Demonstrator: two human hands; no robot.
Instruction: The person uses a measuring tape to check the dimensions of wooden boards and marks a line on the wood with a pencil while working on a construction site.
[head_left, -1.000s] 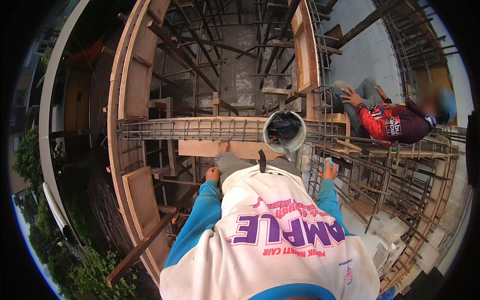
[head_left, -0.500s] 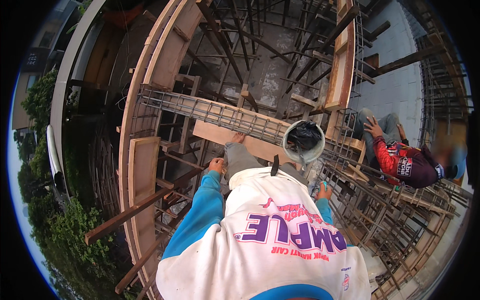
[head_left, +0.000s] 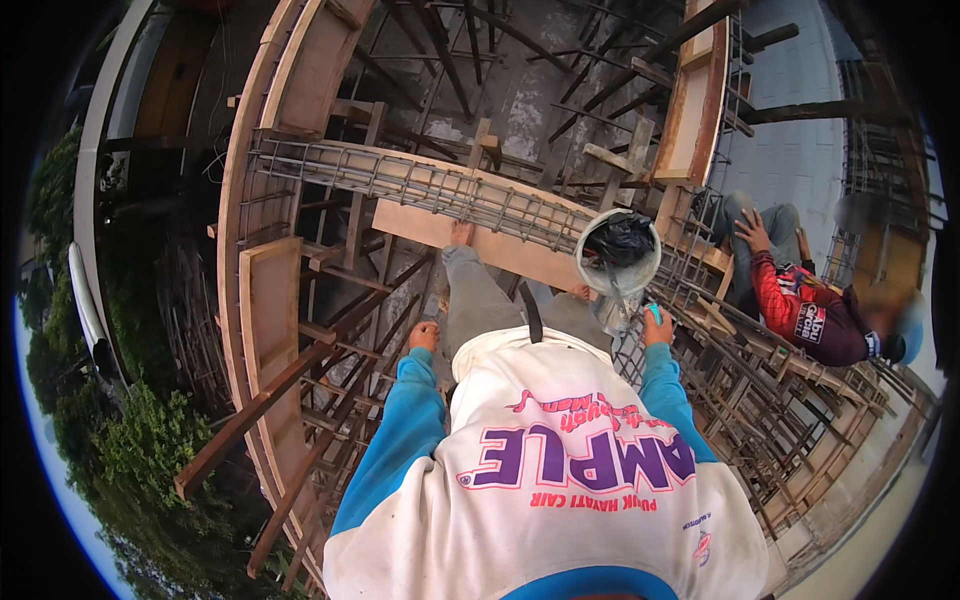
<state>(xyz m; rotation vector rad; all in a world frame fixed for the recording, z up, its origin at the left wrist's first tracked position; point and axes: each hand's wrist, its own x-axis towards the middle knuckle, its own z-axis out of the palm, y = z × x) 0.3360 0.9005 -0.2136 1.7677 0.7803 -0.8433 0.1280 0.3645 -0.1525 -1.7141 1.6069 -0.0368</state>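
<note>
The person's right hand [head_left: 659, 329] grips a small turquoise thing [head_left: 654, 312], near a bucket [head_left: 649, 270] at two o'clock with black plastic [head_left: 616, 236] inside. The left hand [head_left: 424, 337] is curled — a co-worker [head_left: 812, 318] sits at three o'clock, trees [head_left: 150, 450] at eight.

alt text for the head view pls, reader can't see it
A person's right hand holds a small turquoise object; the left hand is curled. Ahead are a bucket holding black plastic and steel bars; a co-worker sits at right.

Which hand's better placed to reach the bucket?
Probably the right hand: it's close by the bucket, though gripping a small turquoise object. The left hand is farther, on the body's other side.
</note>
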